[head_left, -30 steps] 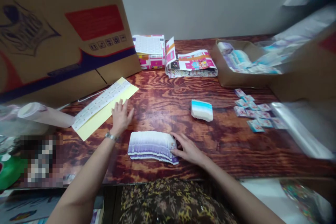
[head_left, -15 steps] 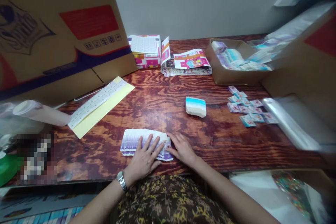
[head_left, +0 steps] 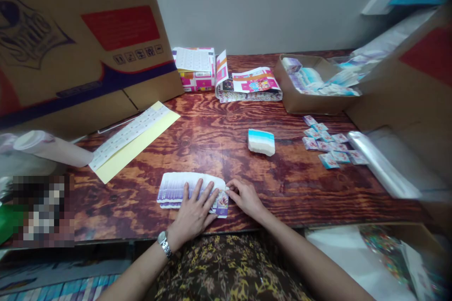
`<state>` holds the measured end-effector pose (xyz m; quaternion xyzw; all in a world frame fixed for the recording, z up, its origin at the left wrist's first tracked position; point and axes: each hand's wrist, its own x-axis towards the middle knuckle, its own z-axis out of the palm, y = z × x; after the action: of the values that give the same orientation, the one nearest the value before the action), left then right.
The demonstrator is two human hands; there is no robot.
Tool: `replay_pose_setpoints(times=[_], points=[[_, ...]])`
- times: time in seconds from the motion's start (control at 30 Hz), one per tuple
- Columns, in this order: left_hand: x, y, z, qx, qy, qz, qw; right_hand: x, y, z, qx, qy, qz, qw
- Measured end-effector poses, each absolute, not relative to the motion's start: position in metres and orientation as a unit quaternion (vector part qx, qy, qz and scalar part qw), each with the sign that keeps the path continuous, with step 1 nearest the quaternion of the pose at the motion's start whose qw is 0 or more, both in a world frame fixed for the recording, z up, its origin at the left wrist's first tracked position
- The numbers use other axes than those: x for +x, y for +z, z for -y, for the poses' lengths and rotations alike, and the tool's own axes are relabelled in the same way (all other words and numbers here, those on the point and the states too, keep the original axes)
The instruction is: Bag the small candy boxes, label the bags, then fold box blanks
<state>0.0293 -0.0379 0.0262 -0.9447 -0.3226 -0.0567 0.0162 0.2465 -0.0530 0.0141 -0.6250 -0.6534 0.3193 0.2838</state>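
While the left hand [head_left: 193,214] lies over the fanned purple-and-white cards [head_left: 171,188], its fingers open and spread flat across them, the right hand [head_left: 247,200] is at their right end, thumb and forefinger drawn close together by the edge of the printed end card [head_left: 223,201]; whether they actually grip that edge, I cannot tell. The fanned cards lie in an overlapping row beside the near edge of the worktop [head_left: 212,131], a little left of that edge's middle. The step in hand looks like steadying the row with one hand while the other works at its end. From this hold, a move of the right hand would call for a light, precise touch on the card edge, with even pressure from the left palm so that the overlapping layers do not slide apart. Beyond the right hand, farther from the near edge, stands a blue-and-white stack [head_left: 261,141], apart from both hands. Small printed packets [head_left: 328,143] lie toward the worktop's right edge, just beside a clear plastic roll [head_left: 381,164]. Toward the left edge, a yellow sheet [head_left: 134,150] lies at a slant, and an open cardboard box [head_left: 310,103] sits near the far edge.
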Motion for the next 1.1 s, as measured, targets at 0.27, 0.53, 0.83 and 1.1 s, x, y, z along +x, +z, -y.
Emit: replay_pose_setpoints(times=[0.27,0.53,0.83,1.1], points=[[0.033,0.028,0.043,-0.933,-0.061,0.354,0.021,0.248,0.023,0.063,-0.584,0.294,0.676,0.34],[0.033,0.021,0.044,-0.926,-0.061,0.372,0.032,0.237,0.014,0.07,-0.591,0.159,0.764,0.205],[0.033,0.024,0.046,-0.927,-0.087,0.364,0.027,0.235,0.023,0.077,-0.608,0.234,0.714,0.258],[0.044,0.025,0.044,-0.874,-0.24,0.416,-0.078,0.225,0.043,0.086,-0.575,0.248,0.677,0.386]])
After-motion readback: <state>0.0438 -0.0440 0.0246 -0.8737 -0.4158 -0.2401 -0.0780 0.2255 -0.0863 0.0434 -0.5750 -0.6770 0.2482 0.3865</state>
